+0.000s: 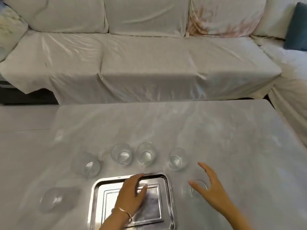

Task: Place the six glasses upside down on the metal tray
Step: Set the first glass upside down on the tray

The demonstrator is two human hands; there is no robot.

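Note:
A shiny metal tray [97, 193] lies at the near edge of the grey table, with no glass on it. My left hand [132, 190] rests flat on the tray, fingers apart, a thin bracelet on its wrist. Several clear glasses stand upright around the tray: three in a back row [121, 154] [146, 154] [177, 159], one at back left [88, 165], one at far left [54, 199]. Another glass [197, 188] stands right of the tray. My right hand [210, 188] is open around that glass, thumb and fingers spread; I cannot tell if it touches.
The grey table [232, 138] stretches wide behind and to the right of the glasses. Beyond its far edge stands a sofa [149, 63] draped in pale cloth, with a blue cushion [297, 27] at the far right.

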